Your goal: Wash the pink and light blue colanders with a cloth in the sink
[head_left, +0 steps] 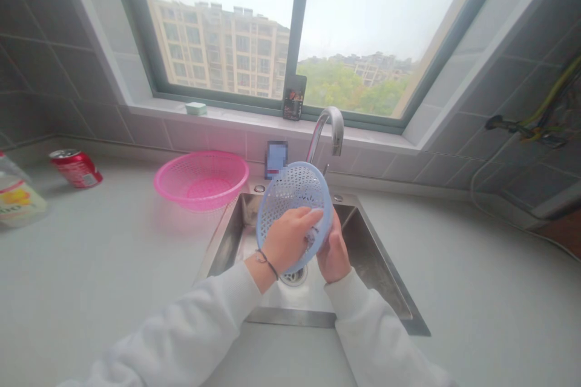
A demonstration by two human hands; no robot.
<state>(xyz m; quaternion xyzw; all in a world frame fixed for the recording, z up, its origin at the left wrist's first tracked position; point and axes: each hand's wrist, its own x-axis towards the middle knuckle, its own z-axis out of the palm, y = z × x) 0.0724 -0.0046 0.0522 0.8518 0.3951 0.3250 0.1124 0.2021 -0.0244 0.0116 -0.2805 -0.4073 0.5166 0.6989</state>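
White sleeves (pixel 195 320) point forward. The right hand (pixel 334 249) is clamped on the tilted blue basket (pixel 287 198) from outside right; the left hand (pixel 288 239) lies inside, its grip I cannot tell.

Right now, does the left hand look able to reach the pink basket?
Probably yes. The left hand is inside the blue basket and would first have to come out; after that, nothing seems to block the way to the pink basket.
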